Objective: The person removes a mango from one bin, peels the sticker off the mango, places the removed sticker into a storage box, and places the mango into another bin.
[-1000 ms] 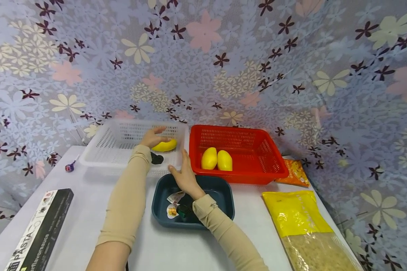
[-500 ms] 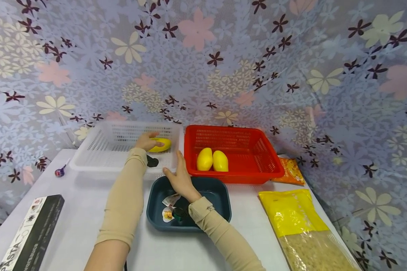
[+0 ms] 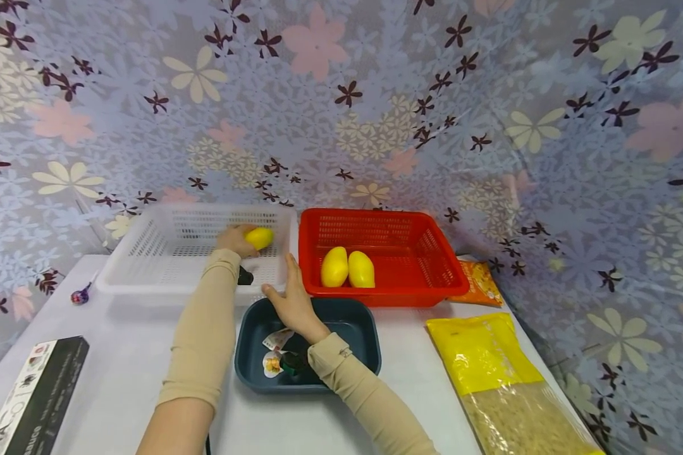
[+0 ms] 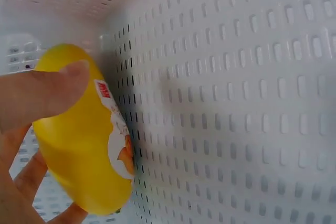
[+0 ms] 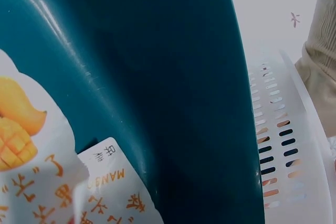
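Observation:
In the head view my left hand (image 3: 234, 240) reaches into the white basket (image 3: 148, 287) and grips a yellow mango (image 3: 260, 238) near its right end. The left wrist view shows that mango (image 4: 79, 145) with a pictured label on its side, the thumb (image 4: 68, 87) across the top and fingers underneath. My right hand (image 3: 297, 306) stretches over a dark blue tub (image 3: 355, 328), thumb spread, fingertips at the white basket's front right corner. Inside the tub lie labels (image 3: 272, 364); up close in the right wrist view one mango label (image 5: 31, 129) shows fruit pictures.
A red basket (image 3: 387, 296) holds two more mangoes (image 3: 334, 267). Farther right are an orange packet (image 3: 480, 283) and a large yellow bag (image 3: 489, 360). On the left lie a pasta box (image 3: 40, 392) and a lollipop (image 3: 80, 295). A flowered cloth (image 3: 341, 126) hangs behind.
My left hand has come down from above the mango and taken hold of it, and the mango has turned. My right hand stays at the basket corner. The whole head view has shifted.

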A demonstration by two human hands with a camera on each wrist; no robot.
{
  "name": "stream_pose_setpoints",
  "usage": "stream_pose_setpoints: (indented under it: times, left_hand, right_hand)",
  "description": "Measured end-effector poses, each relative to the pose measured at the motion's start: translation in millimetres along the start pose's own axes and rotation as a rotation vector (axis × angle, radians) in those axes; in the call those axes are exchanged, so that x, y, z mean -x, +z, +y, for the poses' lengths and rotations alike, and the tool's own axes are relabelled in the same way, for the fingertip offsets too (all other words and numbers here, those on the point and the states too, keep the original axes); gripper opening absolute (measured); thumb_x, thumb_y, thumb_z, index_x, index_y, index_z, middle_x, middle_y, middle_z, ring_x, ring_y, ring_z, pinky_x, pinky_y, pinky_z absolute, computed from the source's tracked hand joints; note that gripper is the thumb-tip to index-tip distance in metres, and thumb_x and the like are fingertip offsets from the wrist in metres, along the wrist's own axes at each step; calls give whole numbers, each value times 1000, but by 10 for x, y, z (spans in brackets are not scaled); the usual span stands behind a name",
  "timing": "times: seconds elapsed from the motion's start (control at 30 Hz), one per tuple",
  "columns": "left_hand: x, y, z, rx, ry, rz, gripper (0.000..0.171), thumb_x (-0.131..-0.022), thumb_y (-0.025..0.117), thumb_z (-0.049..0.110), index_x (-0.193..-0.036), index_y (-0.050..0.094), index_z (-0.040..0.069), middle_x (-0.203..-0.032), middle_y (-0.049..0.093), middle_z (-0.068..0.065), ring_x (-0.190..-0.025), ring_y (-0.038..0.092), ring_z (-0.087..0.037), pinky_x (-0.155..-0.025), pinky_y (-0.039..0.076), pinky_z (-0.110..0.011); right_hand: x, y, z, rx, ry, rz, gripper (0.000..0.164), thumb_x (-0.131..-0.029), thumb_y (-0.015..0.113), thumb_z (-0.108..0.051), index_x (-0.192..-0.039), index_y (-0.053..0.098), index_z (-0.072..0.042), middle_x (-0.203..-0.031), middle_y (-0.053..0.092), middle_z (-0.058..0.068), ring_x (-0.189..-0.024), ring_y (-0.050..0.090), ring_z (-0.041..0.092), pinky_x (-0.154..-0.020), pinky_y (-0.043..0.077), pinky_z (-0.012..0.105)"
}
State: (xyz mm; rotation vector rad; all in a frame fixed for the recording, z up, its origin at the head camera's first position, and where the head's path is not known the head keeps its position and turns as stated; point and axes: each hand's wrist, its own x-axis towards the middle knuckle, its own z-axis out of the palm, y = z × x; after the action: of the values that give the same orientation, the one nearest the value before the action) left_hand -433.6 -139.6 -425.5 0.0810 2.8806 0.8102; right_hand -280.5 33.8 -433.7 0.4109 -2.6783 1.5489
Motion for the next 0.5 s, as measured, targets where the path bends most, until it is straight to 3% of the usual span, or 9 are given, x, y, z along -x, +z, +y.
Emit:
stream_pose_setpoints:
  times: [0.1, 0.23, 0.33, 0.5]
  left_hand:
    - [41, -23, -17, -10, -6, -29, 78, -82, 70, 23, -151, 34, 13, -153, 27, -28, -136, 31, -50, -113, 24, -64]
    - [104, -69, 16, 35, -2, -206, 88, -80, 68, 23, -153, 23, 7, -153, 27, -28, -134, 34, -46, -113, 29, -60]
    - [141, -79, 50, 78, 3, -303, 90, -81, 67, 21, -154, 17, 3, -154, 25, -28, -133, 35, -44, -113, 31, -56]
    - [113, -26, 52, 125, -33, -271, 87, -81, 70, 23, -154, 23, 10, -154, 27, -26, -133, 38, -43, -110, 35, -56]
  right_hand:
    - [4, 15, -20, 9, -1, -10, 79, -97, 56, -30, -156, 8, -8, -163, 11, 12, -146, 24, 34, -118, 24, 54]
    - [4, -2, -47, 22, 10, -16, 79, -97, 56, -30, -156, 8, -9, -163, 10, 11, -147, 24, 33, -118, 24, 53]
    - [0, -13, -51, 18, 15, -20, 78, -97, 55, -30, -156, 8, -11, -164, 8, 10, -147, 24, 33, -118, 23, 52]
    - [1, -9, -20, 15, 15, -26, 78, -97, 54, -30, -156, 7, -12, -164, 8, 10, -147, 23, 33, -119, 22, 52]
